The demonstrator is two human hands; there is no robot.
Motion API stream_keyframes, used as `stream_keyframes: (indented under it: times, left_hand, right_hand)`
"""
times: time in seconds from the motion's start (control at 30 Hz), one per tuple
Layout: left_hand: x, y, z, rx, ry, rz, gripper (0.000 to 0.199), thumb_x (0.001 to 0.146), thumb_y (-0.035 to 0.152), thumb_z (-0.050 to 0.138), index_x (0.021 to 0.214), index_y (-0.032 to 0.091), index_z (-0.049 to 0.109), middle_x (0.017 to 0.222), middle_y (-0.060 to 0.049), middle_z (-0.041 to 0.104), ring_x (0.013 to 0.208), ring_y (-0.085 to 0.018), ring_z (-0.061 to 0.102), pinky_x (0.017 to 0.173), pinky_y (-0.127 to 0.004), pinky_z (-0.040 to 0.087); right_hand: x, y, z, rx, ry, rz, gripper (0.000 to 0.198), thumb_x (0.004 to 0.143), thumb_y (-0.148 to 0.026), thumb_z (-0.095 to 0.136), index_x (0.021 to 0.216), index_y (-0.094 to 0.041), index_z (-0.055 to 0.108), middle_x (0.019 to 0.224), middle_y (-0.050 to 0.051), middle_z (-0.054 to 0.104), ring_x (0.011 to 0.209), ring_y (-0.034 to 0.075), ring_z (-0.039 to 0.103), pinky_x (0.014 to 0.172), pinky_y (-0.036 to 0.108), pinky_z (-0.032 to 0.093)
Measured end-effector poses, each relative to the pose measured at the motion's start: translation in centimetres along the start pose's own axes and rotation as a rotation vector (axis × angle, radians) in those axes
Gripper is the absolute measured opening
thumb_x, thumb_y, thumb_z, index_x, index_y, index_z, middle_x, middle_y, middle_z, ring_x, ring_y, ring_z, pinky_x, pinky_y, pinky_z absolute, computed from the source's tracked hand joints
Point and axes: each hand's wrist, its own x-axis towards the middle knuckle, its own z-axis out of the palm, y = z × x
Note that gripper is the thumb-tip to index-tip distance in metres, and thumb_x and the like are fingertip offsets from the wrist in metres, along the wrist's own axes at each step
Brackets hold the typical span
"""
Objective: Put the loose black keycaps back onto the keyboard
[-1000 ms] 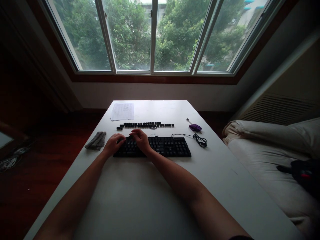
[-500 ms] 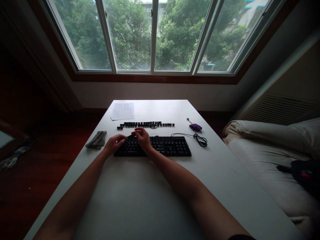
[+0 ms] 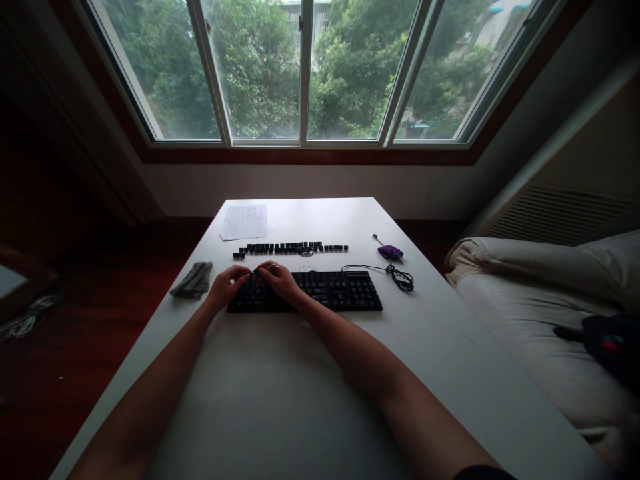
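Black keyboard (image 3: 320, 291) and keycaps (image 3: 290, 249), white table (image 3: 280, 387), purple tool (image 3: 390, 252), seemingly grey cloth (image 3: 193, 280)

A black keyboard (image 3: 320, 291) lies flat on the counter, long side across — its left end sits under both hands, the rest stretches off to the right of them. A small dark keycap (image 3: 256, 274) is between the fingertips of the two hands, just above the keyboard's left end; its detail is too small to make out.
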Motion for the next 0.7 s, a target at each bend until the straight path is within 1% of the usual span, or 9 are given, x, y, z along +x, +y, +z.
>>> stream_keyframes:
  times: [0.1, 0.17, 0.33, 0.53, 0.63, 0.7]
  left_hand:
    - [0.0, 0.1, 0.0, 0.005, -0.002, 0.033, 0.025, 0.09, 0.039, 0.062, 0.106, 0.022, 0.071, 0.101, -0.005, 0.071, 0.082, -0.018, 0.065, 0.075, -0.031, 0.052]
    - [0.1, 0.1, 0.1, 0.008, -0.012, 0.068, 0.024, 0.091, 0.038, 0.06, 0.105, 0.023, 0.072, 0.102, -0.005, 0.069, 0.085, -0.019, 0.065, 0.075, -0.032, 0.052]
    - [0.2, 0.2, 0.2, 0.023, 0.013, 0.11, 0.02, 0.09, 0.035, 0.06, 0.099, 0.024, 0.074, 0.102, -0.006, 0.068, 0.095, -0.022, 0.065, 0.083, -0.034, 0.053]
    - [0.0, 0.6, -0.1, -0.05, -0.006, 0.088, 0.025, 0.089, 0.031, 0.059, 0.109, 0.023, 0.072, 0.113, -0.007, 0.067, 0.103, -0.023, 0.065, 0.09, -0.035, 0.054]
    - [0.1, 0.1, -0.3, -0.035, 0.063, 0.05, 0.026, 0.09, 0.031, 0.057, 0.109, 0.023, 0.072, 0.113, -0.007, 0.069, 0.104, -0.023, 0.066, 0.092, -0.036, 0.053]
    - [0.1, -0.5, -0.5, -0.008, 0.117, -0.005, 0.026, 0.089, 0.032, 0.057, 0.11, 0.024, 0.072, 0.112, -0.006, 0.072, 0.097, -0.022, 0.068, 0.088, -0.035, 0.054]
  right_hand:
    - [-0.1, -0.1, 0.0, 0.008, -0.011, -0.008, 0.035, 0.087, -0.052, 0.063, 0.096, -0.018, 0.063, 0.08, 0.003, 0.072, 0.069, 0.015, 0.069, 0.067, 0.027, 0.055]
    - [-0.2, -0.1, 0.0, 0.0, -0.017, -0.023, 0.033, 0.088, -0.051, 0.063, 0.096, -0.018, 0.063, 0.08, 0.003, 0.072, 0.07, 0.016, 0.07, 0.067, 0.027, 0.054]
    - [-0.4, 0.1, 0.1, -0.087, 0.013, -0.052, 0.029, 0.09, -0.048, 0.061, 0.096, -0.02, 0.064, 0.082, 0.003, 0.073, 0.071, 0.016, 0.07, 0.067, 0.027, 0.054]
    - [-0.3, 0.5, 0.1, -0.119, 0.105, -0.036, 0.027, 0.091, -0.047, 0.059, 0.094, -0.02, 0.064, 0.075, 0.001, 0.071, 0.07, 0.017, 0.07, 0.068, 0.028, 0.055]
    - [-0.3, 0.7, 0.2, -0.104, 0.115, -0.019, 0.026, 0.09, -0.046, 0.06, 0.093, -0.02, 0.063, 0.075, 0.001, 0.071, 0.072, 0.018, 0.071, 0.067, 0.027, 0.055]
    - [-0.3, 0.8, 0.2, -0.098, 0.103, -0.006, 0.026, 0.09, -0.046, 0.06, 0.093, -0.02, 0.063, 0.075, 0.001, 0.071, 0.073, 0.018, 0.072, 0.068, 0.028, 0.056]
